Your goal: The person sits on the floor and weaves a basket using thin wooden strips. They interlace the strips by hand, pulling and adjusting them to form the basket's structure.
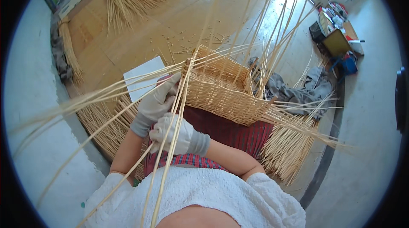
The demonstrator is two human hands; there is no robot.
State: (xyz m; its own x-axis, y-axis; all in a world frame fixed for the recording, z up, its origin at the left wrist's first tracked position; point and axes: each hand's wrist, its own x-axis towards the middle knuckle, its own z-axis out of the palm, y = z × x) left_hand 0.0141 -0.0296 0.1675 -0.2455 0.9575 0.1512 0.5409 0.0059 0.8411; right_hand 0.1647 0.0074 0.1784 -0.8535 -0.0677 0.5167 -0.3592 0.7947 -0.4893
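A half-woven wicker basket (221, 100) of pale willow lies tilted before me, with long loose rods spreading from its rim. Both my hands wear light grey work gloves. My left hand (156, 100) is closed beside the basket's near left corner, its fingertips pinching the rods (132, 79) at the rim; the glove hides part of the grip. Just below and to the right, my right hand (174, 134) is curled round a single willow rod (121, 181), which runs down to the lower left. More rods pass in front of the right glove toward my body.
Bundles of willow rods lie on the floor at left (96, 119), right (289, 147) and far left (123, 2). A white board (142, 74) sits behind my left hand. Grey cloth (300, 87) lies right of the basket. A cluttered small table (347, 32) stands by the right wall.
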